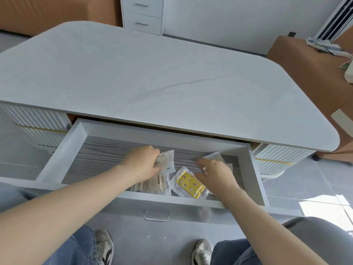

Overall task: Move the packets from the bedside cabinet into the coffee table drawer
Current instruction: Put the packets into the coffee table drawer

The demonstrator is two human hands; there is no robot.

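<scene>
Drawer (63, 150) pulled open, grey wood-grain floor. Four packets inside, front centre to right.
- Clear packet (168, 161): pale contents, left edge gripped by left hand (142, 161).
- Tan packet (152, 185): flat, just in front, partly under the arm.
- Yellow packet (190, 183): patterned, flat, skewed.
- Rear packet (214, 155): clear, mostly hidden under right hand (215, 173).

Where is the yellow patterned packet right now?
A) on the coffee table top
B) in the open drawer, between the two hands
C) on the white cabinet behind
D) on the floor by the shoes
B: the yellow packet lies in the open drawer, between the left hand, which grips a pale packet, and the right hand.
</scene>
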